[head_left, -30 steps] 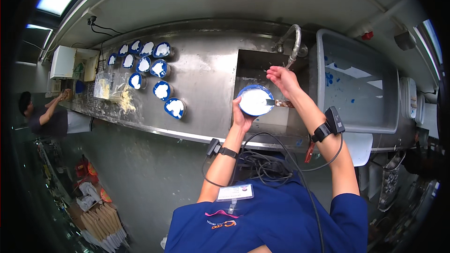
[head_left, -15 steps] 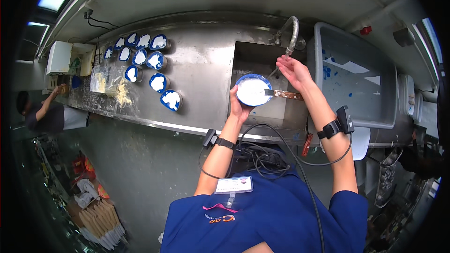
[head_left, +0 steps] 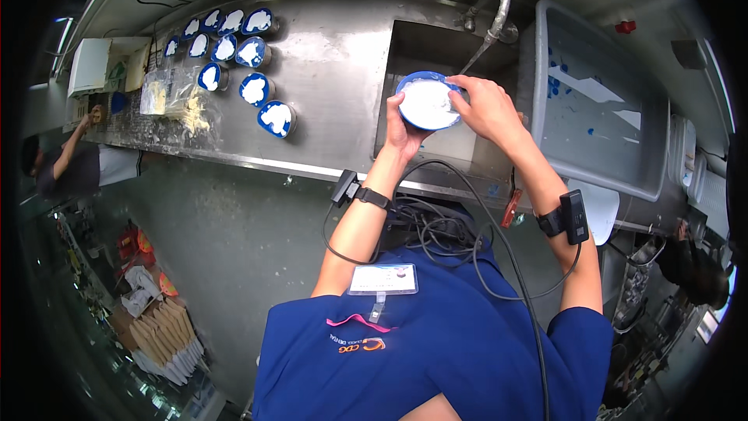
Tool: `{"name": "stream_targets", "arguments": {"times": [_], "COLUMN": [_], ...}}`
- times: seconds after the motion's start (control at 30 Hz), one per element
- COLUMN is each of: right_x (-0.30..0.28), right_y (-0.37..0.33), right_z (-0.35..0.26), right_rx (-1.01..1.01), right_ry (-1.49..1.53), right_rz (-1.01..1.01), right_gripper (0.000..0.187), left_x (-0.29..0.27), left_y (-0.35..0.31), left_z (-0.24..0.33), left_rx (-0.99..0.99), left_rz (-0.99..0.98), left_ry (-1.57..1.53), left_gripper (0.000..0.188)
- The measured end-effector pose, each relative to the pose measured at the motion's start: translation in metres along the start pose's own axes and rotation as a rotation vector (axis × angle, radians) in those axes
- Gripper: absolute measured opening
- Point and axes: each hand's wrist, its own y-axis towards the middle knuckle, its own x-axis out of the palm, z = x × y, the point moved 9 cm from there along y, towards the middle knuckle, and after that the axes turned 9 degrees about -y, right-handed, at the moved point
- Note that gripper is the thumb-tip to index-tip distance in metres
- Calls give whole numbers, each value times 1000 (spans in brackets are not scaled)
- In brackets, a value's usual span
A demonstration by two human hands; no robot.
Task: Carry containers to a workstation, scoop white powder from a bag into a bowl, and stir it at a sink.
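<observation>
A blue mixing bowl with white powder or paste in it is held over the sink by my left hand, fingers wrapped round its left side and thumb at the rim. My right hand reaches over the bowl's right side, fingers bent at the rim and close to the white stuff. What its fingertips grip is hidden. A spatula's brown handle seems to peek out beside this hand; its blade is hidden. Just beyond the bowl, a thin stream of water runs from the tap.
Several blue-rimmed cups filled with white material stand on the steel counter to the left. A grey tub of water with blue bits stands right of the sink. Another person works at the far left.
My right hand has moved from beneath the tap down to the bowl's right side, covering the spatula. The bowl stays in my left hand. The view has shifted, so the counter appears higher.
</observation>
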Motion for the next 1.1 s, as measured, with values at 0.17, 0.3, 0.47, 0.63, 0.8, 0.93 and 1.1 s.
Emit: {"name": "stream_targets", "arguments": {"times": [0.17,0.3,0.47,0.63,0.8,0.93,1.1], "right_x": [18,-3,-64,-104,-112,-101,-84], "right_y": [-29,-28,-21,-15,-11,2,13], "right_z": [44,39,-8,-39,-61,-61,-52], "right_rx": [165,51,-181,-242,-340,-379,-487], "right_ry": [-338,-348,-588,-626,-655,-681,-708], "right_rz": [-440,-406,-263,-219,-168,-112,-7], "right_gripper": [46,41,27,22,19,19,21], "left_x": [6,11,37,46,36,33,28], "left_y": [-2,-9,-16,-26,-34,-38,-42], "left_z": [0,-1,1,8,21,32,37], "left_rx": [4,7,21,64,109,140,137], "left_rz": [-51,-39,-118,-63,-28,-40,-17], "left_ry": [10,13,9,4,19,24,42], "left_gripper": [81,81,79,84,82,80,78]}}
